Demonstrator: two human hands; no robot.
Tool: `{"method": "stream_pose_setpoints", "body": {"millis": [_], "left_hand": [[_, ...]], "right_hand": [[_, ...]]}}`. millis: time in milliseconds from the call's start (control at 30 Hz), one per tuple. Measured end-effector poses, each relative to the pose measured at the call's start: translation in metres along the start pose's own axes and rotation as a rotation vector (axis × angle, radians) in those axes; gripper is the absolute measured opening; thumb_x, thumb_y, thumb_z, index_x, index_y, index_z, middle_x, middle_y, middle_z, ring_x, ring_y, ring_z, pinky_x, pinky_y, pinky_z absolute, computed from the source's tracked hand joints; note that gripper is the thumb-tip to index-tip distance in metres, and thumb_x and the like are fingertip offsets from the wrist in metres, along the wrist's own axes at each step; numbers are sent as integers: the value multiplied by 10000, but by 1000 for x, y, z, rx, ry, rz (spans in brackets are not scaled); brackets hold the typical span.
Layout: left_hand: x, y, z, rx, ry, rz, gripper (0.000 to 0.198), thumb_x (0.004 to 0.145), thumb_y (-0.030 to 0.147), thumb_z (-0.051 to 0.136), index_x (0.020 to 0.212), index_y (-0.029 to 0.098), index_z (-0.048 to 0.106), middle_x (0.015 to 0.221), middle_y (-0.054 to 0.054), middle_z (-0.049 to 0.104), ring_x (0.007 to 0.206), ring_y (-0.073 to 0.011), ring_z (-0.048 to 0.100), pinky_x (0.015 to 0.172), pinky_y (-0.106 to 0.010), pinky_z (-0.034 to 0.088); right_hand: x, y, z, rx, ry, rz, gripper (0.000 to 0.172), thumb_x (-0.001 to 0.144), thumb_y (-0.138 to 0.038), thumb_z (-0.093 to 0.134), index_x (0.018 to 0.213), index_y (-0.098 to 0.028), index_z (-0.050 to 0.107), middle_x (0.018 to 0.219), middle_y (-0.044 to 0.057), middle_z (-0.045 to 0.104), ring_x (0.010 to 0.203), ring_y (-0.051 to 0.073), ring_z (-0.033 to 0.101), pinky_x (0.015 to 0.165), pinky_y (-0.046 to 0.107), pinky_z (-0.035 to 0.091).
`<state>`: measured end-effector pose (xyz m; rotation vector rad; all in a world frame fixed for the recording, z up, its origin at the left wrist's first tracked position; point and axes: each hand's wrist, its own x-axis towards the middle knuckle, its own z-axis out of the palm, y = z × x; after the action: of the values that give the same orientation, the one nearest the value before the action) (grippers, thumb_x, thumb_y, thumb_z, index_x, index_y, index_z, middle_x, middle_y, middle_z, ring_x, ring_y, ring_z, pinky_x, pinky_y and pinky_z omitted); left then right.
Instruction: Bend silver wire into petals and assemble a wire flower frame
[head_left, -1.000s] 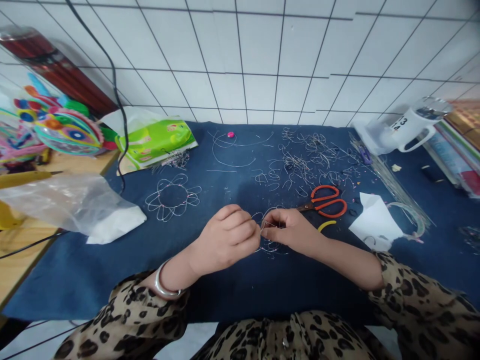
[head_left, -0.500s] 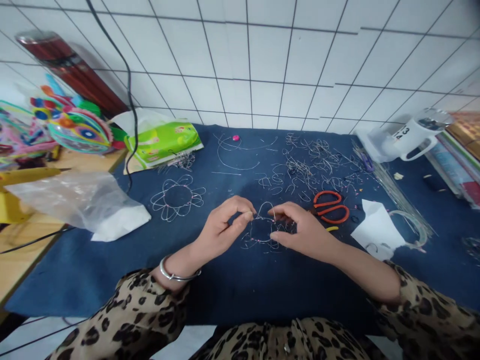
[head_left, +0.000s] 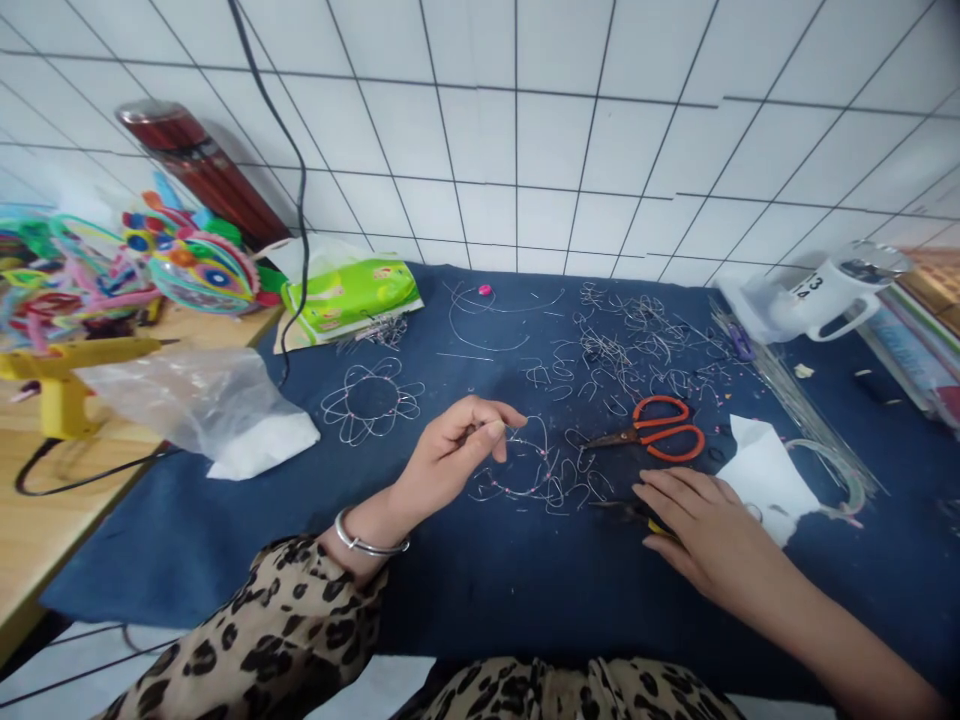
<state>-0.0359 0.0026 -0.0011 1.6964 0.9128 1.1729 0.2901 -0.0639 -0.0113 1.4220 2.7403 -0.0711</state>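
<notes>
My left hand [head_left: 459, 452] pinches one side of a beaded wire ring [head_left: 546, 455] between thumb and fingers. This ring has thin wire loops and small pink beads, and its lower part hangs close to the dark blue cloth. My right hand [head_left: 709, 530] is over a pair of pliers [head_left: 613, 508], fingers curled on the yellow handle, most of which is hidden beneath the palm. Orange-handled scissors [head_left: 670, 430] lie just beyond that hand. Further left rests a flower-shaped wire piece [head_left: 397, 412] with petal loops.
Cut wire bits [head_left: 607, 345] lie scattered at the back, beside a bundle of straight wires [head_left: 821, 420]. White paper [head_left: 765, 475] is on the right, near a white mug [head_left: 832, 295]. On the left are a tissue pack [head_left: 352, 298], a plastic bag [head_left: 202, 400] and a yellow glue gun [head_left: 64, 390].
My right hand has left the wire ring and moved right, onto the pliers. My left hand keeps its pinch on the ring. The camera view has shifted slightly.
</notes>
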Motion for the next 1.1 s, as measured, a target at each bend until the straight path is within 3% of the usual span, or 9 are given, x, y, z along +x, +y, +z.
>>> {"method": "stream_pose_setpoints", "body": {"millis": [167,267,533,767,933,1000,1100], "left_hand": [[-2,-1,0,-24,42,34,103,914,224,472,847,180,537,843,-53,645,759,-135,589,726,-322,482],[-2,-1,-1,-12,63,67,99,914,216,474,847,180,537,853,-47,632,767,-129,580,711,-301,476],[-1,0,-3,42,87,107,101,910,194,477,863,171,563,834,-43,599,776,-137,557,724,-307,437],[2,1,-4,72,99,142,107,903,186,481,854,161,573,823,-49,582,783,-148,552,735,-316,429],[2,1,-4,77,103,156,102,902,187,480,857,167,569,827,-50,583,796,-153,548,751,-328,433],[2,0,-4,78,103,162,97,900,181,481,858,165,567,830,-53,586,800,-156,551,751,-332,433],[1,-2,-2,81,113,183,88,894,168,486,861,161,567,829,-56,587,808,-160,556,757,-341,436]], "right_hand": [[0,4,-5,-39,10,-17,422,830,-400,542,1245,-321,545,1264,103,531,1154,327,458,874,498,420],[-2,8,-8,-42,15,-37,463,815,-406,556,1270,-324,525,1249,117,518,1141,329,461,875,499,421],[-12,8,8,-93,57,-85,383,821,-324,553,1161,-154,594,1013,151,561,903,266,542,761,422,479],[-20,6,19,-216,210,-118,290,832,-200,509,1070,-62,601,1026,176,580,953,297,537,796,435,481],[-11,-3,1,-60,270,-50,250,873,-221,483,1066,-90,573,1000,147,578,902,238,554,759,376,502],[2,-11,-12,38,257,-16,277,886,-291,486,1082,-111,563,991,132,567,874,220,550,716,346,504],[31,-26,-34,153,312,-47,290,880,-318,501,1087,-125,561,1022,129,547,921,225,529,778,367,484]]}}
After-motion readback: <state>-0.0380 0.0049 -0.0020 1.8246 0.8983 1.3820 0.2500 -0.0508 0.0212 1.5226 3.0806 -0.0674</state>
